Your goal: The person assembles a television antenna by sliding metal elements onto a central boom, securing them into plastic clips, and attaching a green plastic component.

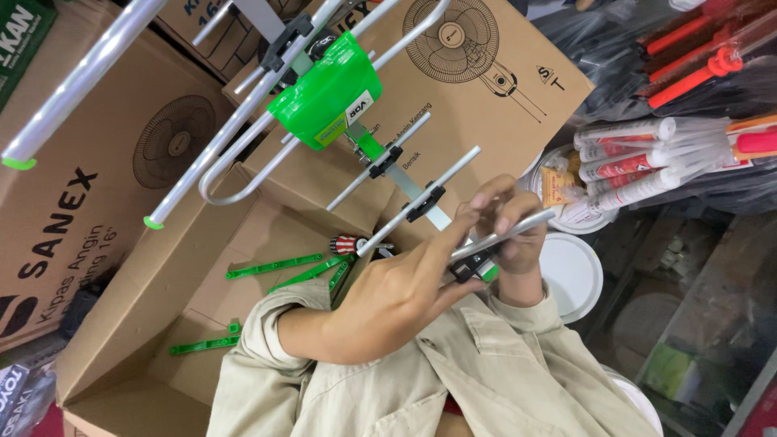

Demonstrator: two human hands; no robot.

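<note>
The antenna, with a green plastic housing and silver rods, is hanging over an open cardboard box, its thin end reaching down to the person's chest. The right hand is closing its fingers around the lowest rod, and the left hand is pressing fingertips on the black clip beside it. In my judgement the rod could be slipping out of the clip or bending if the pull is uneven. Green plastic strips are lying inside the box. Brown cartons with fan drawings are standing behind, and white tubes with red labels are lying at the right.
</note>
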